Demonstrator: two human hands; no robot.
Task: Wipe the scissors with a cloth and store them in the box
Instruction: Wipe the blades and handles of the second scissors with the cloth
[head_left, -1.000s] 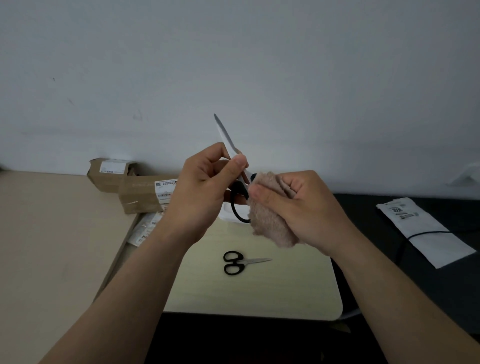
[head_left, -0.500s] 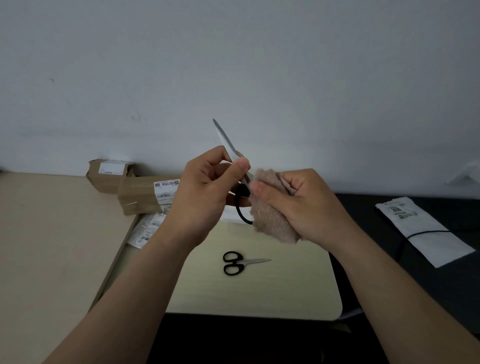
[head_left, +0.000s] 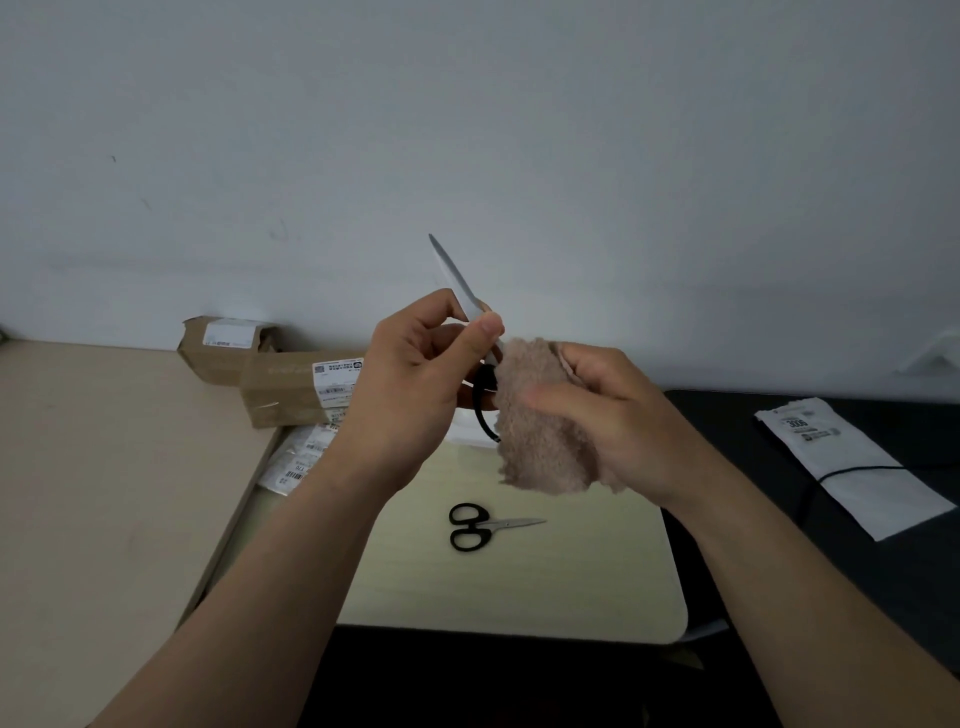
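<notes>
Scissors pinched in left hand fingers | right hand fingers clamped on cloth

**Scissors up against the cloth, a second pair lying flat**

The large scissors are held in the air by the left hand, their pale steel blades closed and pointing up and to the left, the black handle loop hanging below the fingers. The cloth, tan and fluffy, is bunched in the right hand and pressed against the scissors near the handle. The small scissors, black-handled and closed, lie flat on the pale table, tips to the right. The cardboard box, brown with white labels, lies at the back left
</notes>
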